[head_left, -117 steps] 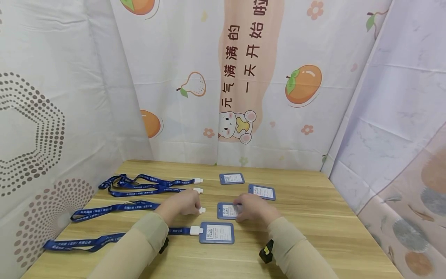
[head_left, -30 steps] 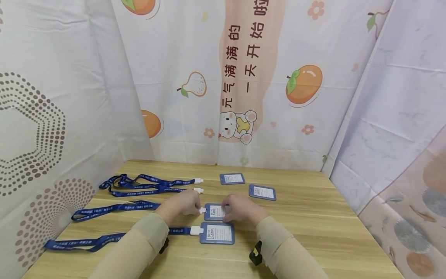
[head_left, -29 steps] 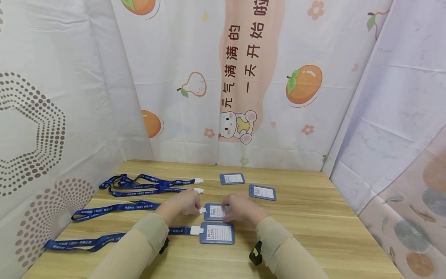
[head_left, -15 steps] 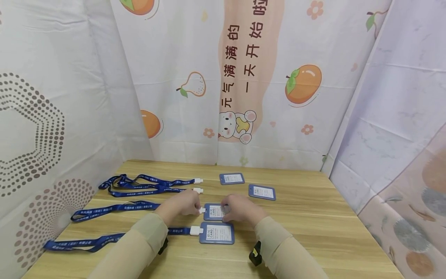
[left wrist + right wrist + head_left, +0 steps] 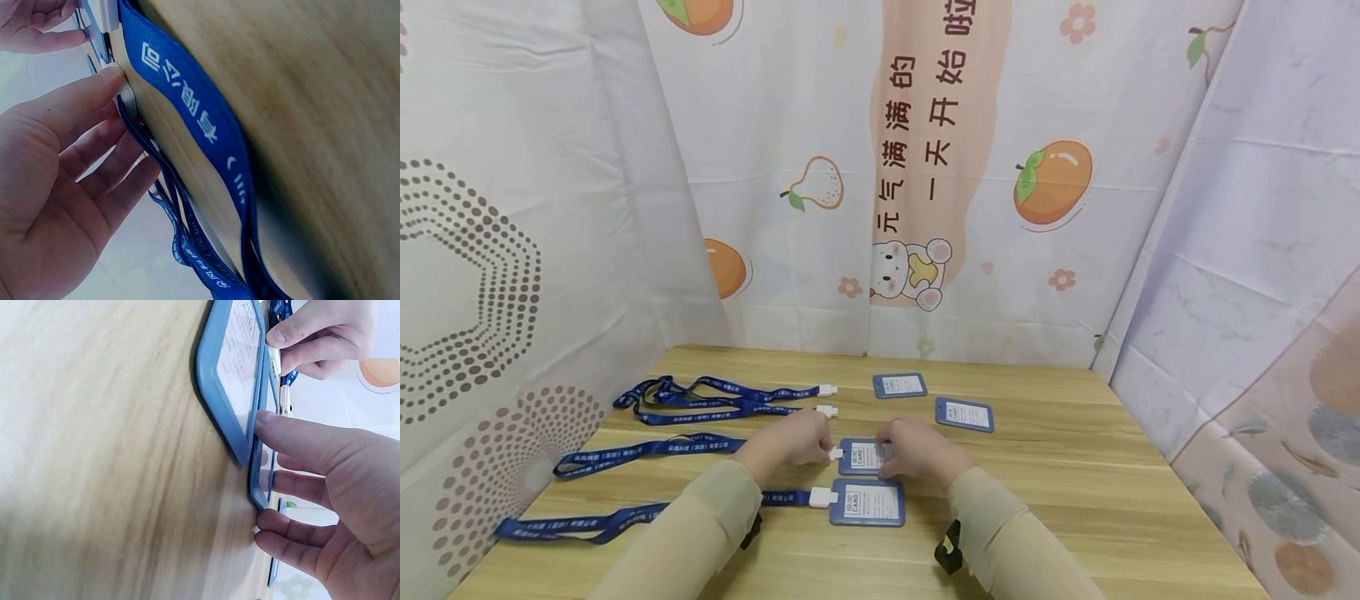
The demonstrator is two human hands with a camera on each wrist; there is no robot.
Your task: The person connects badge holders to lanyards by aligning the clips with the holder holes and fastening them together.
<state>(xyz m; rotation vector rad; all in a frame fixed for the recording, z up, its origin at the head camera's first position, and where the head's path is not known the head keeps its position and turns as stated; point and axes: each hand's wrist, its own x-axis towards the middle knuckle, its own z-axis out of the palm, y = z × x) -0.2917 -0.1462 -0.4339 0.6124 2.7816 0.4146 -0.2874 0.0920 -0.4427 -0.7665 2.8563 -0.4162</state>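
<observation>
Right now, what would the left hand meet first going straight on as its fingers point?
Probably the blue rectangular plastic card holder that the right hand grips, lying just past the white plastic clip the left hand pinches; exact depth is unclear.

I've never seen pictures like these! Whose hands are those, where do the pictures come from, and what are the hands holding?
They're a person's own two hands, with no robot. The widest picture comes from a camera worn on the person's head, looking forward and down. The two close-up pictures come from cameras worn on the left and right wrists.

On the wooden table lie four blue lanyards with white ends, and four blue card holders. The left hand pinches the white clip of one lanyard. The right hand holds one card holder right beside that clip. I can't tell whether those two are hooked together.
</observation>
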